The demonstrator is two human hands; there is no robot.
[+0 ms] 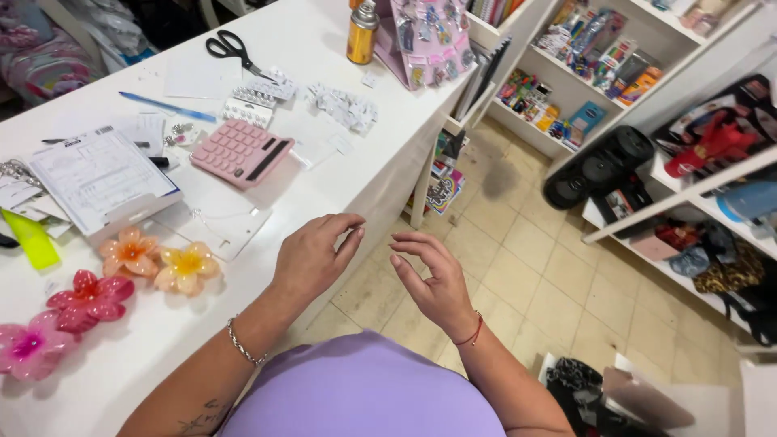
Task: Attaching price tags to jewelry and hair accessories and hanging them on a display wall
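Both hands hang in the air just off the edge of the white counter [243, 48], over the tiled floor [518, 259]. The left hand [312, 257] has its fingers loosely curled, thumb near the forefinger; the right hand [433, 279] faces it, fingers bent inward. They look empty. If something tiny is pinched between them, I can't make it out from here.

Nearest to the left hand, on the counter, lies a clear flat sleeve [214, 220], and just beyond it a pink calculator [241, 152]. Further left sit flower clips: an orange one [129, 252], a yellow one [188, 267], then a red one [89, 299] and a pink one [28, 348]. A stack of printed forms [97, 174] rests beside the calculator, scissors [231, 47] and a spray can [362, 32] at the far end.

To my eye, any small work between those fingertips would go better over the counter than over the floor, where a dropped piece would be hard to find.
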